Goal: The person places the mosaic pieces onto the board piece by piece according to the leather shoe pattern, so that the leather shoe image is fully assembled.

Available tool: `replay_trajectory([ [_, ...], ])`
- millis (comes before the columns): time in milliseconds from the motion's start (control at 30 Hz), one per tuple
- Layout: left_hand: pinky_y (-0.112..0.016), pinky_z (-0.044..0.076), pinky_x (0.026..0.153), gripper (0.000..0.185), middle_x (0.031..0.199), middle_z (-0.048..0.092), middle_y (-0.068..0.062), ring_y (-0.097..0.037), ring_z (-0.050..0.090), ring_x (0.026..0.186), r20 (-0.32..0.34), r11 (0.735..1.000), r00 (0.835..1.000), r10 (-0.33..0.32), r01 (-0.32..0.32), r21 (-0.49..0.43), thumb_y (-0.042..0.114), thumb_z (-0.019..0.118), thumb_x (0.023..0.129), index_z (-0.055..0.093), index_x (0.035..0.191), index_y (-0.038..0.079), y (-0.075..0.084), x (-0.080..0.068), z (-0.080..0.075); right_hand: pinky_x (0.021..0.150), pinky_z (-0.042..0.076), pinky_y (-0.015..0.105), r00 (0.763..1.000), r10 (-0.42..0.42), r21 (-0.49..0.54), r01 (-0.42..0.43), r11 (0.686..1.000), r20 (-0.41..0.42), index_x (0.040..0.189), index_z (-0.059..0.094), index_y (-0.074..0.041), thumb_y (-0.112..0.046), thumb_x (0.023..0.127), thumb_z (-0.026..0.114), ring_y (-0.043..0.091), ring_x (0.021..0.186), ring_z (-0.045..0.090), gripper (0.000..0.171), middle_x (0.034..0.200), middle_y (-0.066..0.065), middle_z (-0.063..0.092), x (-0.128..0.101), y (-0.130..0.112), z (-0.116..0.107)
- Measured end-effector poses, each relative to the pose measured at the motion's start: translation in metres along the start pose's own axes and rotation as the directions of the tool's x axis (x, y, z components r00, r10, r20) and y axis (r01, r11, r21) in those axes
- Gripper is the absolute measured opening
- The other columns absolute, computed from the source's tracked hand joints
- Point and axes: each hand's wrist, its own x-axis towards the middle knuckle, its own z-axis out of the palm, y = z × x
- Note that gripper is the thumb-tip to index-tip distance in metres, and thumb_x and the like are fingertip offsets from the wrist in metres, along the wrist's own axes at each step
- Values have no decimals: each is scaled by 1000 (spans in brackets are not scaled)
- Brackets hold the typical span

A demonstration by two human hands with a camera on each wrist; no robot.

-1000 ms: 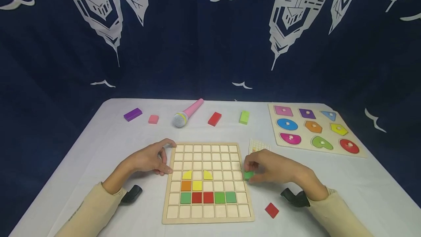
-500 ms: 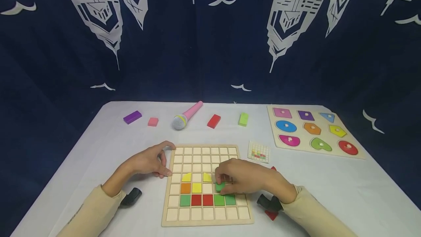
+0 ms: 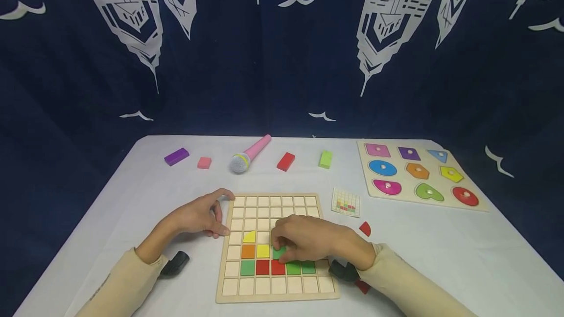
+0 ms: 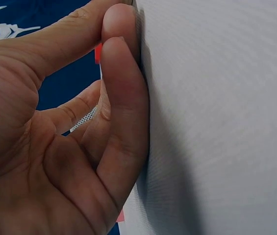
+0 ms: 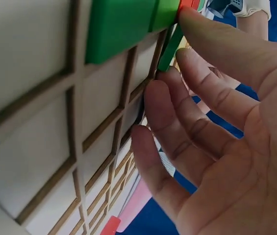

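Observation:
A wooden grid board [image 3: 277, 292] lies in front of me, with yellow, orange, green and red tiles set in its lower rows. My right hand [image 3: 282, 248] is over the board and pinches a green tile [image 3: 278, 253] at the cell just right of the yellow square [image 3: 263, 251]. In the right wrist view the tile's thin edge [image 5: 170, 46] sits between thumb and forefinger, beside laid green tiles [image 5: 118, 24]. My left hand [image 3: 202, 216] rests on the cloth with its straight fingers [image 4: 118, 98] against the board's left edge.
At the back stand a purple block [image 3: 176, 156], pink block [image 3: 204, 162], pink microphone [image 3: 248, 154], red block [image 3: 286, 161] and green block [image 3: 325, 159]. A shape puzzle [image 3: 423, 175] lies back right. A pattern card [image 3: 346, 202] and a red tile [image 3: 364, 229] lie right of the board.
My right hand carried the green tile left from the board's right edge to the middle of the board and now covers the second yellow piece. The left hand stayed put.

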Motion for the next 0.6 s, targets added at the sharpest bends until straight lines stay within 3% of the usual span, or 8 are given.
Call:
replay_trajectory([
  [300,-32,53,60,80,84,56,-11,-18,65,63,3,1000,1000,8,-8,-6,7,88,73,44,139,9,0,-1,-1,64,35,16,999,33,-10,-33,999,-2,77,61,-24,-23,91,74,1,73,40,19,77,-12,45,7,1,3],
  [600,-31,52,60,79,84,56,-11,-19,64,63,-4,1000,1000,-7,7,6,7,88,73,45,139,11,2,-2,0,71,43,16,999,30,-22,-30,999,-13,89,66,-23,-20,95,70,2,79,47,8,86,-12,52,-4,-3,2],
])
